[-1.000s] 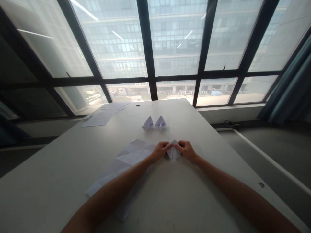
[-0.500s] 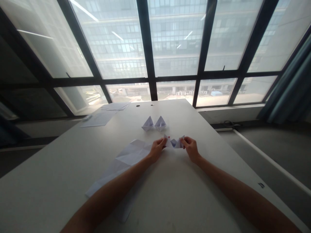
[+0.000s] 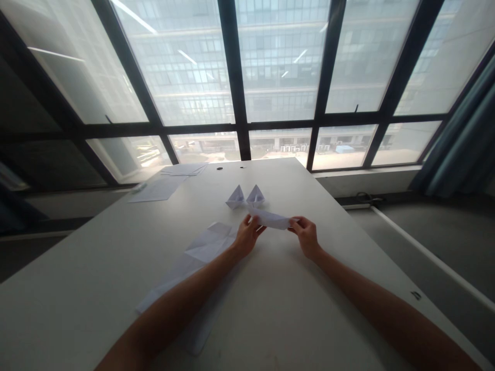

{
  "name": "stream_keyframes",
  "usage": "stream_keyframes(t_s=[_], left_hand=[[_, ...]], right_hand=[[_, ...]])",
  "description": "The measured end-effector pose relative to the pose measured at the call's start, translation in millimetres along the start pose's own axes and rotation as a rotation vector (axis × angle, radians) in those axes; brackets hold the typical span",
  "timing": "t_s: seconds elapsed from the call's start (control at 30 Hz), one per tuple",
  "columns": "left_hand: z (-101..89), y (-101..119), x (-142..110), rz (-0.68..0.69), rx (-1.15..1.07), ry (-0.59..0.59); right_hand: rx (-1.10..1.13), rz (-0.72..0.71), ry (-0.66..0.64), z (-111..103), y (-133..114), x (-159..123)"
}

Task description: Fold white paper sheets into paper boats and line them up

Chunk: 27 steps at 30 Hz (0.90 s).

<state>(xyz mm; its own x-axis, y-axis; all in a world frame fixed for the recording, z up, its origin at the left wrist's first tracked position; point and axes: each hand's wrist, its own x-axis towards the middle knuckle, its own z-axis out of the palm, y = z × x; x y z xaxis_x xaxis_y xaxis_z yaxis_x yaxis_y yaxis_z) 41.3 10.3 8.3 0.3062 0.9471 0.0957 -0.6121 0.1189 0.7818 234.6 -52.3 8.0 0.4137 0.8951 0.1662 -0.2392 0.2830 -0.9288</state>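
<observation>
Between my two hands a folded white paper (image 3: 274,220) is stretched out as a long, narrow shape above the table. My left hand (image 3: 247,234) pinches its left end between thumb and fingers. At the opposite end my right hand (image 3: 306,234) grips the paper's right tip. Just beyond it stand two folded paper boats, a left boat (image 3: 235,198) and a right boat (image 3: 256,196), side by side with their peaks up. A large creased sheet of paper (image 3: 199,252) lies under and beside my left forearm, which partly hides it.
White table (image 3: 309,304) reaches toward the windows. Flat paper sheets (image 3: 158,188) lie at its far left. A cable hole (image 3: 219,168) is near the far edge. A small dark mark (image 3: 415,295) sits near the right edge. A blue curtain (image 3: 460,123) hangs right.
The paper in my hands has gone from a peaked shape with a raised middle to a long, flatter strip. My left hand has shifted slightly left and turned; the two boats have not moved.
</observation>
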Motion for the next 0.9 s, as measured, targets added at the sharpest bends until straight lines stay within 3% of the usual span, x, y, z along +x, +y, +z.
stream_keyframes(t_s=[0.07,0.17,0.3,0.47,0.6,0.9], left_hand=[[0.9,-0.6,-1.3,-0.017,0.027,-0.034],[0.9,-0.2,-1.6,-0.017,0.072,0.029],[4.0,4.5,-4.3,0.036,0.211,0.093],[17.7,8.9,-17.7,-0.015,0.41,-0.027],[21.1,5.4,-24.8,-0.091,0.435,-0.147],[13.4,-1.2,-19.6,-0.237,0.262,-0.158]], right_hand=[[-0.033,-0.015,-0.039,0.1,-0.6,-0.9],[-0.185,-0.06,-0.112,-2.9,-0.8,0.1],[-0.455,-0.105,-0.345,-8.2,-4.7,2.4],[-0.578,-0.168,-0.572,-4.2,-14.6,-3.5],[-0.593,-0.226,-0.577,1.4,-18.1,-12.3],[-0.511,-0.12,-0.564,3.8,-9.1,-16.3]])
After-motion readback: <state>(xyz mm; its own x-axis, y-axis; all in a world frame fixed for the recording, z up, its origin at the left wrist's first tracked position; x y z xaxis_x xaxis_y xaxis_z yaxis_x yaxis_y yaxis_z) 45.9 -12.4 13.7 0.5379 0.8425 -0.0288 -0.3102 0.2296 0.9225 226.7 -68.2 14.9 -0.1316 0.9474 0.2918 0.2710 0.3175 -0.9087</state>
